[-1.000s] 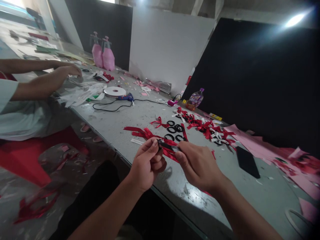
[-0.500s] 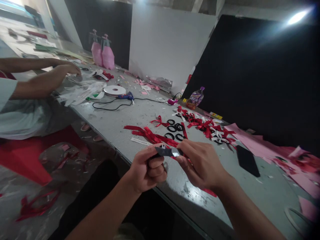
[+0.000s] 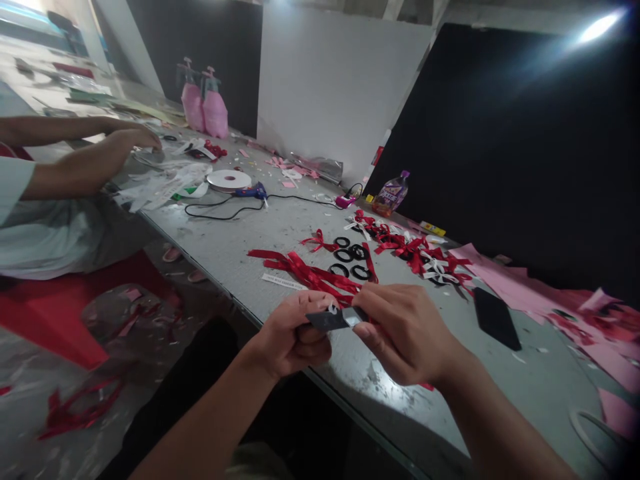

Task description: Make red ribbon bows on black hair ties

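Observation:
My left hand (image 3: 293, 333) and my right hand (image 3: 400, 330) meet over the near edge of the grey table (image 3: 280, 233). Both are closed in a pinch on one small dark flat piece (image 3: 333, 320) with a shiny metal end, the left at its dark end and the right at its shiny end. Just beyond my fingers lie loose red ribbon strips (image 3: 305, 270). Behind them sit several black rings (image 3: 347, 257) and a pile of red and white bows (image 3: 415, 253).
A black phone (image 3: 495, 318) and pink paper sheets (image 3: 550, 300) lie to the right. Farther back are a white ribbon spool (image 3: 229, 180), a blue glue gun (image 3: 253, 193) with cable, two pink spray bottles (image 3: 207, 107) and a small bottle (image 3: 391, 195). Another person's arms (image 3: 85, 153) work at the left.
My hands have drawn back toward me with the dark piece, away from the red ribbons. The piece now lies flatter between my fingers, its shiny end showing.

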### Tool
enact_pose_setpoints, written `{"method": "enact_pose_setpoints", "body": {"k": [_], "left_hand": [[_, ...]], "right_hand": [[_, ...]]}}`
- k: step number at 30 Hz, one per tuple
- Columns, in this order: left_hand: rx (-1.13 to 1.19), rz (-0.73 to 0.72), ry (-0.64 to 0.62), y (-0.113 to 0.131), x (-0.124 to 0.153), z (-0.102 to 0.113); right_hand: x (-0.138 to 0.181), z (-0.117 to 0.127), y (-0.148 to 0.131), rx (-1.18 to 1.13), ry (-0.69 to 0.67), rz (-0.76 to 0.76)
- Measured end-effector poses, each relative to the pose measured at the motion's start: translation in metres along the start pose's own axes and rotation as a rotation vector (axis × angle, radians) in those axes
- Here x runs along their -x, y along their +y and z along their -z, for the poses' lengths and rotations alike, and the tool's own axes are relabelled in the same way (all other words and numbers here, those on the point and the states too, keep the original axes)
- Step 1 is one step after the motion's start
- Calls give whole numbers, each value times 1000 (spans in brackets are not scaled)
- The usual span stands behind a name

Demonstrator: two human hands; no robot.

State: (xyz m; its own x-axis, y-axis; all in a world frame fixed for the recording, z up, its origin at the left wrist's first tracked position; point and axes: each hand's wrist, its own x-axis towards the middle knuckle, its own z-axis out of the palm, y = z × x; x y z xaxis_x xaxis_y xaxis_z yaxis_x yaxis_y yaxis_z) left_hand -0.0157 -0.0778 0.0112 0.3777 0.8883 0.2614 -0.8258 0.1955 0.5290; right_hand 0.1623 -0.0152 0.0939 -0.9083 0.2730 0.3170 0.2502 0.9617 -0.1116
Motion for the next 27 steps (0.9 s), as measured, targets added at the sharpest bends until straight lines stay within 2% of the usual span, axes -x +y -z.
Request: {"method": "enact_pose_setpoints", "body": {"k": [7, 14, 20, 23, 27], "left_hand": [[-65, 44, 12, 1, 0, 1], [-177, -12, 62, 7, 1, 6], [-202, -85, 137, 9, -3, 4], [-381, -207, 217, 7, -4, 2], [-881, -387, 326, 7, 0, -5]], "right_hand": [[0, 2, 2, -7, -4, 12], [2, 6, 9, -4, 1, -9], [-1, 9, 4, -226, 113, -187], [-5, 3, -5, -341, 133, -253], [-8, -9, -11, -371, 194, -271]]}}
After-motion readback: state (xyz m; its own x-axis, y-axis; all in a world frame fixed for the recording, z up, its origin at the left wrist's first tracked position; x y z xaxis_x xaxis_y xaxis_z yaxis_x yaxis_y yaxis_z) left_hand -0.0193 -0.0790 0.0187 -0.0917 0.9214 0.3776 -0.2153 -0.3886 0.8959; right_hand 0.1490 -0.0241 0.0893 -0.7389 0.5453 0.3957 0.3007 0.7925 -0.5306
